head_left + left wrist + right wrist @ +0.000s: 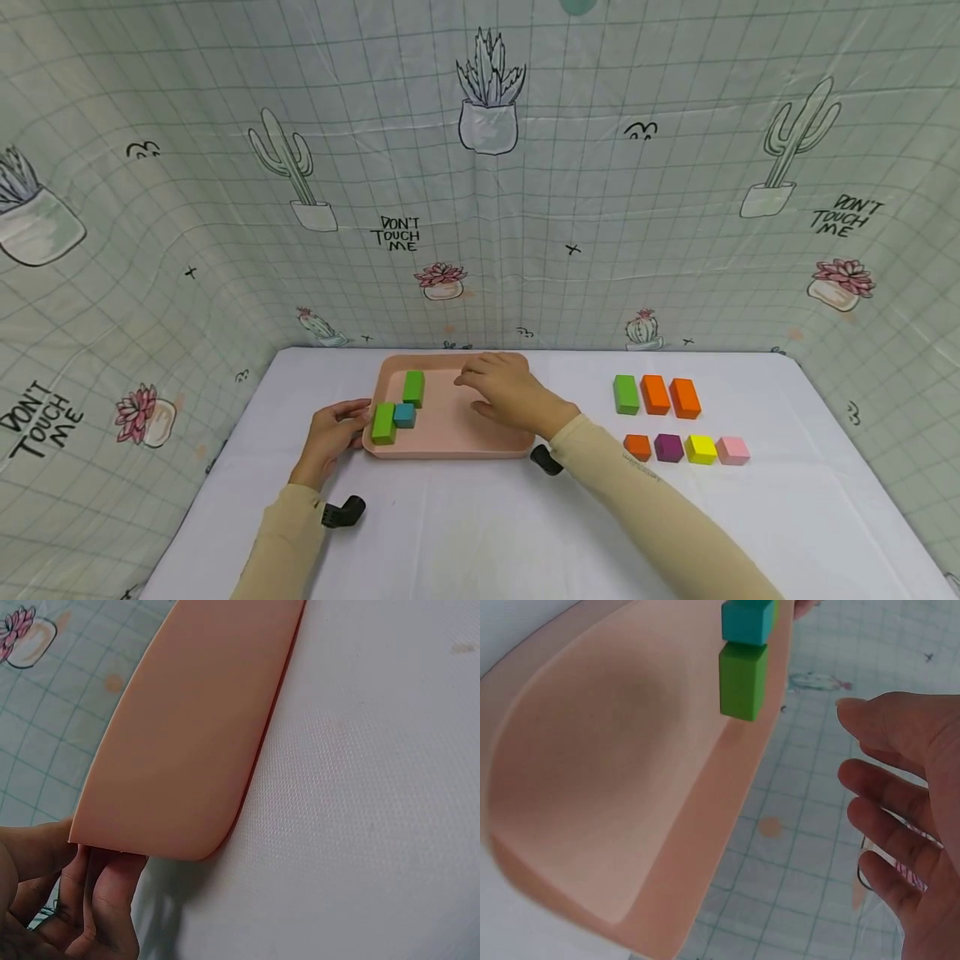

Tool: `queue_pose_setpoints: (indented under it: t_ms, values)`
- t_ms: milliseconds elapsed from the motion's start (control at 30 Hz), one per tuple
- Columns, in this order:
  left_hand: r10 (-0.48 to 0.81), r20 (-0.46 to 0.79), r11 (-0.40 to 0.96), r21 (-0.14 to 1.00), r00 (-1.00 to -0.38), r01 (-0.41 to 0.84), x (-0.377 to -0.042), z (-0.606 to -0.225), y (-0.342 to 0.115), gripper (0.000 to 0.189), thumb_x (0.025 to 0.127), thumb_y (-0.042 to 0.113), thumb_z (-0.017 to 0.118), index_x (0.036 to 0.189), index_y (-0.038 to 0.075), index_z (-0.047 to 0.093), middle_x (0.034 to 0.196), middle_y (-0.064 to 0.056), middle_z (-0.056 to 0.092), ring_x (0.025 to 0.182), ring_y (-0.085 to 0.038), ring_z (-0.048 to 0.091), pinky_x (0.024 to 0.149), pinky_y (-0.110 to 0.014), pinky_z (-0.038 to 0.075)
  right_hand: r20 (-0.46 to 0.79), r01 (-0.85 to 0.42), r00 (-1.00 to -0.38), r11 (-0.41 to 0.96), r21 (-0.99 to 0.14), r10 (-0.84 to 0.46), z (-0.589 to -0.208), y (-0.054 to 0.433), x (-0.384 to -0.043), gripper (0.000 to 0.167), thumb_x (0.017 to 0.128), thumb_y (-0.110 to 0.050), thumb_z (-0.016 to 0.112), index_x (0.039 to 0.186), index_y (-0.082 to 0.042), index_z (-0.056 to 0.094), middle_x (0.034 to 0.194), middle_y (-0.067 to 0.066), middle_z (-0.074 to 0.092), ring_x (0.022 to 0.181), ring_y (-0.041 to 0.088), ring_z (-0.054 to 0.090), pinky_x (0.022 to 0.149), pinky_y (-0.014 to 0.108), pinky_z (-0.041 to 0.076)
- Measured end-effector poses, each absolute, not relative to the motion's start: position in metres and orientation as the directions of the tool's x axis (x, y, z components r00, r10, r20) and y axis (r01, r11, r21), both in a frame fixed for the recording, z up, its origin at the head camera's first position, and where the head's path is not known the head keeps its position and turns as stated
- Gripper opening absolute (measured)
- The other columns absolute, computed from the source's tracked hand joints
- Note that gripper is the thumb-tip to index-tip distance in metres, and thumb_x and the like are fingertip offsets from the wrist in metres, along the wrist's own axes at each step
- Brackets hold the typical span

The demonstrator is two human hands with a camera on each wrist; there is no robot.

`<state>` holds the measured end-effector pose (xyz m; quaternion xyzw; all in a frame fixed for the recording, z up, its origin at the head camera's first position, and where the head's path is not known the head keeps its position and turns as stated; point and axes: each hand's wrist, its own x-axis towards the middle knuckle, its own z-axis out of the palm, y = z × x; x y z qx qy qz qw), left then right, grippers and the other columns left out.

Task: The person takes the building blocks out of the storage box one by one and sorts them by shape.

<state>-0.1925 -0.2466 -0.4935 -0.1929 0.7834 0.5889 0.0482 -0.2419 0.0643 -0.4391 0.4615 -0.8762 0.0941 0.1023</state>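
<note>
A pink tray (465, 452) lies on the white table. Inside its left part are two green blocks (413, 388) and a small blue cube (405, 416) that sits between them. My left hand (328, 437) holds the tray's left edge; in the left wrist view the thumb lies at the rim and the fingers (116, 900) are bent against the end wall. Over the right half of the tray hovers my right hand (517, 393), holding nothing. Its fingers (889, 832) are loosely bent and spread in the right wrist view, apart from the blocks.
Right of the tray, a green block (626, 394) and two orange blocks (655, 395) form a back row. In front of them stand an orange cube (637, 447), a purple cube (668, 448), a yellow cube (701, 450) and a pink cube (733, 451). Patterned cloth (525, 208) encloses the table behind.
</note>
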Motion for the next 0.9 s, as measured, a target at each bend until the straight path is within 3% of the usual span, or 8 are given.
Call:
queue_pose_setpoints:
  t_ms: [300,900]
  values:
    - [-0.245,-0.310,0.227,0.903,-0.919,-0.365,-0.193,-0.491,-0.246,0.038,0.105,0.008,0.066,0.141,-0.006,0.062,0.129,-0.020,0.063,0.087,-0.011,0.060,0.065,-0.021,0.055,0.180,-0.822,-0.570,0.550,-0.151,-0.802,-0.434,0.039,-0.251,0.044,0.097,-0.016,0.080,0.138,-0.006,0.066,0.139,0.009,0.065,0.134,0.029,0.056,0.119,0.046,0.042]
    - [-0.234,-0.304,0.225,0.907,-0.924,-0.356,-0.193,-0.491,-0.248,0.038,0.105,0.008,0.067,0.140,-0.006,0.063,0.123,-0.016,0.065,0.085,-0.008,0.061,0.065,-0.021,0.055,0.133,-0.810,-0.585,0.566,-0.154,-0.800,-0.444,0.002,-0.269,0.052,0.100,-0.021,0.077,0.147,-0.008,0.060,0.145,0.010,0.061,0.140,0.029,0.053,0.122,0.048,0.038]
